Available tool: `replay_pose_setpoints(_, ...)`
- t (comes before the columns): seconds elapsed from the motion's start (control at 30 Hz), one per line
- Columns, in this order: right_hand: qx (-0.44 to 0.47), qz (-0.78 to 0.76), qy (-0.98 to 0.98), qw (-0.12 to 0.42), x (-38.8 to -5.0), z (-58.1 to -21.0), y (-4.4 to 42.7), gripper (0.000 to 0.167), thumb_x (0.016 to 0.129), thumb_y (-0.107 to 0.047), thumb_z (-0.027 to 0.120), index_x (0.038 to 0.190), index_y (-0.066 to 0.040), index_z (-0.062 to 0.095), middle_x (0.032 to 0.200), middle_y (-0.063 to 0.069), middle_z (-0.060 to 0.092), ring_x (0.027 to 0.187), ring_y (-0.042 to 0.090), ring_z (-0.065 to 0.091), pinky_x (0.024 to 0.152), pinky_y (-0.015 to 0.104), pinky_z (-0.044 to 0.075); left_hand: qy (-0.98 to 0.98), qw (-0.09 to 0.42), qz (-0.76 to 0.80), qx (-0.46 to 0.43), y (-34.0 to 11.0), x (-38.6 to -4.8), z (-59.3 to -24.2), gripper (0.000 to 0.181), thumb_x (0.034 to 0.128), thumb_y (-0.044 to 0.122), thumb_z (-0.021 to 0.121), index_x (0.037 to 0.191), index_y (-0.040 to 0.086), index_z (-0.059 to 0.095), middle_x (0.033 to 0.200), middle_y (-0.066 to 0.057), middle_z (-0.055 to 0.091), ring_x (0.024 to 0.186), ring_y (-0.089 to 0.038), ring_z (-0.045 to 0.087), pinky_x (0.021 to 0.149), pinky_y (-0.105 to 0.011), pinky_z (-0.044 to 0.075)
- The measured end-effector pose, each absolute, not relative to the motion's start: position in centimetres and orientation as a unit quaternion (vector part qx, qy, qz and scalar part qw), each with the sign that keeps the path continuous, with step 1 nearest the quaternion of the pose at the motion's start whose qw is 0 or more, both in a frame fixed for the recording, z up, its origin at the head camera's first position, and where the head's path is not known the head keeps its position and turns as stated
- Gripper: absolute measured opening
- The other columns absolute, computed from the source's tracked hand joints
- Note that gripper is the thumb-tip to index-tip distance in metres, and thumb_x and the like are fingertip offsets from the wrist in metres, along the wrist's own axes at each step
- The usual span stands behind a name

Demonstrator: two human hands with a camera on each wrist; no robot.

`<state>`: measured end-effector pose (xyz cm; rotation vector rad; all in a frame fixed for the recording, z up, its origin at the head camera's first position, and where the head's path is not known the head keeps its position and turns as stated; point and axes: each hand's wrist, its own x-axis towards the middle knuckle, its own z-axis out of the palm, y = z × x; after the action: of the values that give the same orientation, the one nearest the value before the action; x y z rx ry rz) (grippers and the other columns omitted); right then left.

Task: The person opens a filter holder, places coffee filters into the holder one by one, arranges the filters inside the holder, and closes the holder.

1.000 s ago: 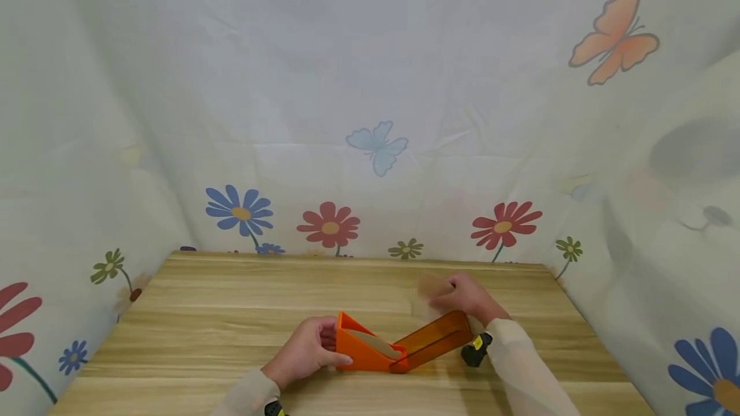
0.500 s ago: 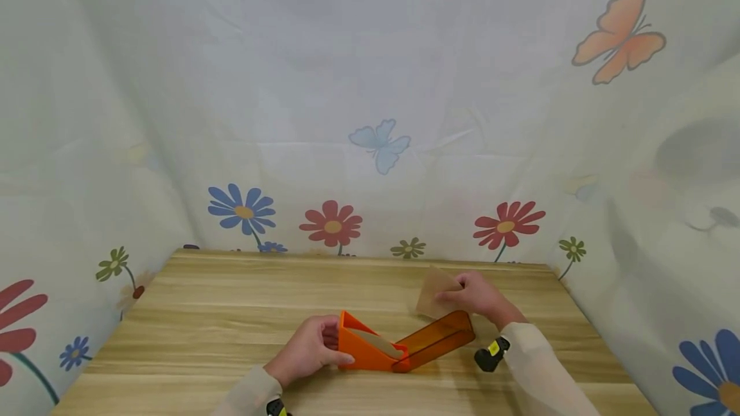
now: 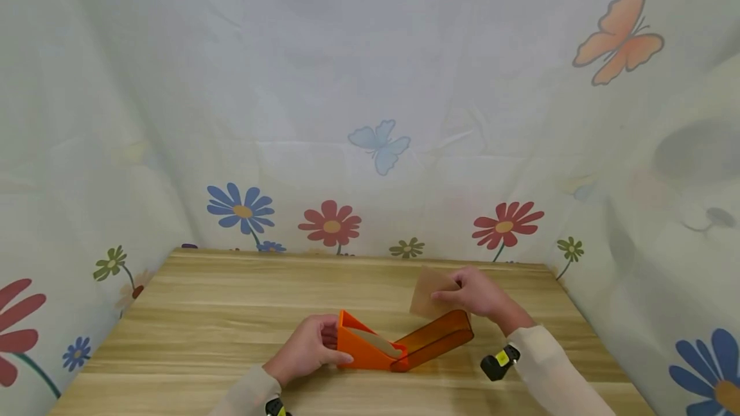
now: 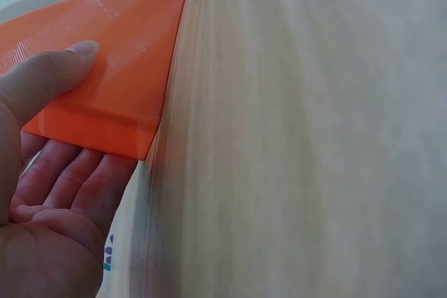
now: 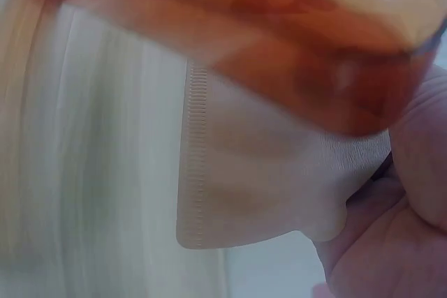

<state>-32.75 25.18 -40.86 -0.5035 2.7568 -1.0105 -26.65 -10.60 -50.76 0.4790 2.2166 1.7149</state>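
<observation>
An orange filter-paper box (image 3: 363,350) stands on the wooden table with its amber see-through lid (image 3: 436,341) swung open to the right. Brown coffee filters (image 3: 376,343) show inside it. My left hand (image 3: 309,348) grips the box's left end; in the left wrist view its thumb (image 4: 52,78) lies on the near side and the other fingers go behind. Beyond the lid, my right hand (image 3: 480,294) pinches one brown coffee filter (image 3: 430,293) above the table. That filter's crimped edge shows in the right wrist view, where the lid covers its upper part.
The wooden table (image 3: 243,300) runs back to a white curtain (image 3: 289,165) printed with flowers and butterflies. More curtain hangs at both sides. The raised lid lies between the right wrist camera (image 3: 500,363) and the held filter.
The filter in my right hand, blurred a second ago, now shows clearly. My right wrist has shifted slightly to the right. The left hand and the box stay in place.
</observation>
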Motion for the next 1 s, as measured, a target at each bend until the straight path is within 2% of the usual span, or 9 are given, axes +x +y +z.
replay_pose_setpoints(0.4,-0.239,-0.356,0.900,0.078,-30.8,-38.2,23.3,0.018,0.094,-0.031,0.076,0.093,-0.014,0.079,0.083,-0.001,0.071,0.073,0.016,0.060,0.061,0.025,0.049,0.773,0.144,0.595,0.166,-10.6,-26.5,-50.7,0.041,0.0795,0.019,0.089,0.115,0.013,0.071,0.114,-0.003,0.075,0.097,-0.018,0.072,0.088,-0.031,0.061)
replay_pose_setpoints(0.53,-0.256,-0.357,0.896,0.067,-30.1,-37.7,22.3,0.028,0.094,-0.030,0.076,0.076,-0.009,0.070,0.065,-0.007,0.054,0.059,0.009,0.049,0.054,0.020,0.039,0.773,0.144,0.594,0.169,-10.5,-26.5,-50.7,0.041,0.0797,0.020,0.089,0.116,0.013,0.071,0.115,-0.003,0.075,0.097,-0.018,0.072,0.088,-0.031,0.061)
replay_pose_setpoints(0.6,-0.264,-0.357,0.894,0.062,-29.7,-37.4,21.7,0.032,0.094,-0.030,0.076,0.072,-0.009,0.066,0.062,-0.007,0.047,0.055,0.008,0.044,0.052,0.020,0.034,0.772,0.143,0.595,0.170,-10.5,-26.5,-50.8,0.041,0.0795,0.019,0.089,0.116,0.013,0.071,0.114,-0.003,0.076,0.097,-0.018,0.072,0.088,-0.031,0.061)
replay_pose_setpoints(0.67,-0.268,-0.361,0.891,0.061,-29.4,-37.2,21.3,0.029,0.093,-0.029,0.076,0.074,-0.009,0.069,0.064,-0.006,0.053,0.056,0.008,0.047,0.050,0.020,0.037,0.771,0.143,0.597,0.170,-10.5,-26.5,-50.8,0.041,0.0791,0.019,0.090,0.115,0.012,0.071,0.114,-0.003,0.076,0.097,-0.018,0.072,0.088,-0.031,0.061)
replay_pose_setpoints(0.8,-0.273,-0.370,0.886,0.064,-28.7,-36.9,20.4,0.014,0.093,-0.027,0.077,0.094,-0.013,0.079,0.082,0.000,0.072,0.067,0.013,0.058,0.052,0.025,0.049,0.769,0.143,0.599,0.171,-10.5,-26.6,-50.8,0.041,0.0783,0.018,0.090,0.115,0.012,0.071,0.113,-0.003,0.076,0.097,-0.019,0.072,0.087,-0.031,0.061)
replay_pose_setpoints(1.0,-0.288,-0.366,0.883,0.063,-28.2,-36.7,19.3,0.013,0.093,-0.026,0.077,0.091,-0.013,0.079,0.074,0.000,0.068,0.058,0.007,0.050,0.050,0.021,0.040,0.768,0.145,0.600,0.169,-10.6,-26.6,-50.9,0.040,0.0785,0.018,0.090,0.113,0.012,0.071,0.113,-0.003,0.076,0.096,-0.019,0.072,0.089,-0.033,0.061)
